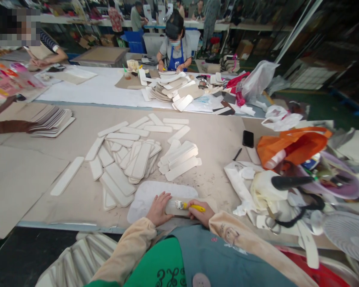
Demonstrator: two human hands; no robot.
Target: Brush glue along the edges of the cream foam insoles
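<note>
My left hand point(158, 209) lies with its fingers flat on the left end of a cream oblong strip point(174, 207), pressing it onto a whitish work pad point(143, 197) at the table's near edge. My right hand point(201, 214) is closed round a small brush with a yellow handle point(194, 207); its bristles rest on the strip. A spread of several like strips point(131, 157) lies just beyond the pad, some fanned, some stacked.
Right of my hands are white scraps, an orange bag point(293, 145), a black phone point(248, 138) and a pen. A stack of boards point(52, 121) lies far left. A person in a blue apron point(175, 52) works at the far table. More strips lie below the near edge point(86, 255).
</note>
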